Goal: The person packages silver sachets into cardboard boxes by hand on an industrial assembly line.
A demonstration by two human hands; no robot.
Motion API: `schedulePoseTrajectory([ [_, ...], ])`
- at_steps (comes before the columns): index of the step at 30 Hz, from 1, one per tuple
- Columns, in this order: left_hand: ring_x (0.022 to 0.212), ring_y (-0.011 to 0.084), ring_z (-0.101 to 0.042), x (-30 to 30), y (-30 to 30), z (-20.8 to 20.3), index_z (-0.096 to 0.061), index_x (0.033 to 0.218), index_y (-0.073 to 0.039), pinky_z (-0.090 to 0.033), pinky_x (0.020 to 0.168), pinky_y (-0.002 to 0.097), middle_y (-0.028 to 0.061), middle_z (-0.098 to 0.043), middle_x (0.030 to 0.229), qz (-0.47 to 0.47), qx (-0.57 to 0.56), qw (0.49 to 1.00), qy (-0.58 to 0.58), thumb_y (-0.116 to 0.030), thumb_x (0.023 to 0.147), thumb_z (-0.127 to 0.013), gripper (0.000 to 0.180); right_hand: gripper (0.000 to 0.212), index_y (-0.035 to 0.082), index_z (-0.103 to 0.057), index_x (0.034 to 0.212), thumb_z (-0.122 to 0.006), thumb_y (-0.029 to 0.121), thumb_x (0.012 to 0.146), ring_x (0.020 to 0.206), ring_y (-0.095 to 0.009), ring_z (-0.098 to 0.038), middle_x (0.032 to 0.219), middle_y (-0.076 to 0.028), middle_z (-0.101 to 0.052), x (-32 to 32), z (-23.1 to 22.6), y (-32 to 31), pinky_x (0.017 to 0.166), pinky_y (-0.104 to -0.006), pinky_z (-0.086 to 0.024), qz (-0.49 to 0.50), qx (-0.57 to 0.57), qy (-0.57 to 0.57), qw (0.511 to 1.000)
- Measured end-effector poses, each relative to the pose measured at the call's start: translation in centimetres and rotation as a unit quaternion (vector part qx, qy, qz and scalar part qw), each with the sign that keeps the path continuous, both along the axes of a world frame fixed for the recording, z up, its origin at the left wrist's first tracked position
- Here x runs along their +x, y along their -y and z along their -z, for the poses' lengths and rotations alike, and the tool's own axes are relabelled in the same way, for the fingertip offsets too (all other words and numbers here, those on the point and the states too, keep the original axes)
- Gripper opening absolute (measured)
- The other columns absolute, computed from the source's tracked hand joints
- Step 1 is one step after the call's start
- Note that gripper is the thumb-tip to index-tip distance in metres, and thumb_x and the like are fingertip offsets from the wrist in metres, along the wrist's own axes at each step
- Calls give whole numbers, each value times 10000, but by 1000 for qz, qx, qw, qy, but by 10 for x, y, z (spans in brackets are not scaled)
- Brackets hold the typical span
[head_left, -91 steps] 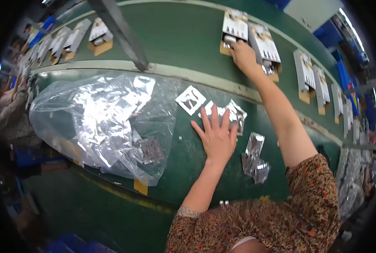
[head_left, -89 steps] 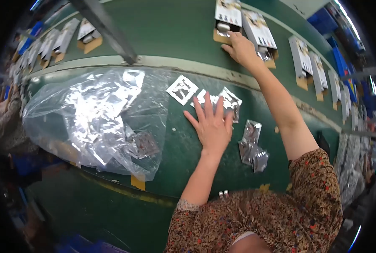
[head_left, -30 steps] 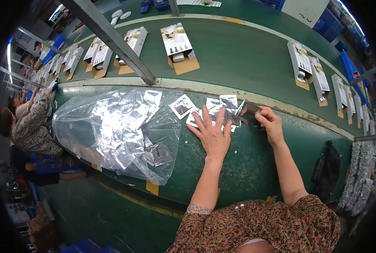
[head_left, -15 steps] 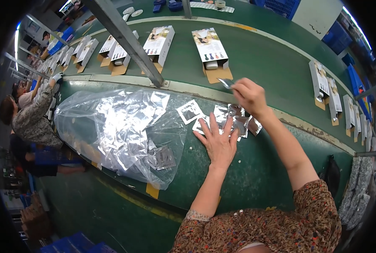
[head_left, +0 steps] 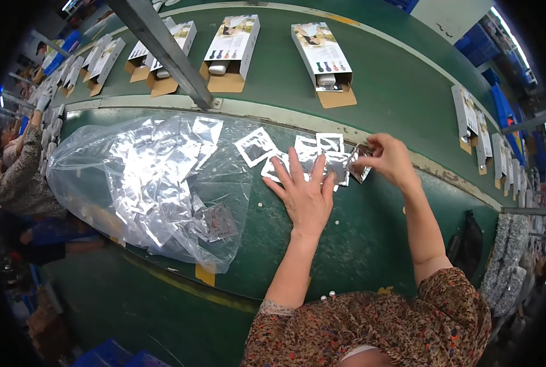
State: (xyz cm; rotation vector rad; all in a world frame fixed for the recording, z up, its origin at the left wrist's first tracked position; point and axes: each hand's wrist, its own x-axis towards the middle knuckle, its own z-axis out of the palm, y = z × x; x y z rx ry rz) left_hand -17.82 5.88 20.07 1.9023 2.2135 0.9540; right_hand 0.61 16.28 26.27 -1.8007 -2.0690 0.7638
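My left hand (head_left: 303, 199) lies flat with spread fingers on a small group of silver foil sachets (head_left: 330, 143) on the green bench. To its right, my right hand (head_left: 394, 162) pinches another foil sachet (head_left: 360, 165) at the edge of the group. Beyond my hands, an open-ended white printed box (head_left: 322, 52) rests on the green conveyor, its brown flap toward me. A white item (head_left: 325, 80) shows in its opening, with something silver beside it. Left of my hands, a clear plastic bag (head_left: 89, 165) holds many more sachets.
More white boxes (head_left: 231, 43) stand along the conveyor (head_left: 395, 85) on both sides. A metal post (head_left: 163, 52) rises at the bench edge. At the right are a black bag (head_left: 468, 238) and silver wrapped bundles (head_left: 502, 263). Other people work at the far left.
My right hand has come down from beside the box's flap, where it held a sachet, to the sachet group. Something silver now shows in that box's opening. My left hand stays on the sachets.
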Motion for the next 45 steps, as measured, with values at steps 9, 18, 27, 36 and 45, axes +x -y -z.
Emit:
schedulePoseTrajectory([
  [9, 1386, 532, -178, -25, 64, -51, -611, 1269, -260, -111, 1048, 742, 205, -311, 1495, 5, -7, 1000, -8, -410, 877, -635, 420, 102, -5, -671, 785, -744, 66, 796, 684, -39, -546, 726, 17, -629, -5, -38, 75, 613, -209, -442, 33, -16, -303, 952],
  [18, 1388, 528, -178, -64, 73, -64, -597, 1257, -240, -117, 1056, 739, 215, -301, 1493, -3, -22, 1000, -1, -387, 884, -615, 401, 106, 62, -626, 850, -689, 37, 768, 648, -281, -626, 801, -106, -588, -189, -50, 7, 557, -384, -504, -236, 415, -142, 867],
  [27, 1396, 518, -170, -104, 71, -25, -602, 1248, -245, -116, 1049, 747, 196, -289, 1504, 4, -11, 999, 37, -360, 870, -655, 399, 168, 10, -629, 945, -522, -1, 816, 843, -348, -645, 958, -177, -612, -254, 19, -39, 748, -441, -519, -191, 284, 88, 935],
  [36, 1407, 512, -144, -67, 75, -22, -607, 1272, -271, -93, 1065, 734, 181, -281, 1513, -7, -4, 1000, 18, -403, 880, -633, 415, 363, -34, -672, 918, -806, 206, 680, 751, -222, -665, 836, -137, -687, -131, -10, 47, 695, -339, -529, -149, 88, -10, 985],
  [45, 1399, 523, -152, -79, 90, -43, -550, 1324, -200, -98, 1070, 726, 211, -282, 1500, 4, -18, 1000, 16, -388, 869, -637, 500, 97, -8, -653, 767, -726, 53, 788, 640, -62, -568, 690, -37, -649, -128, -24, 52, 580, -234, -454, -62, 59, -259, 962],
])
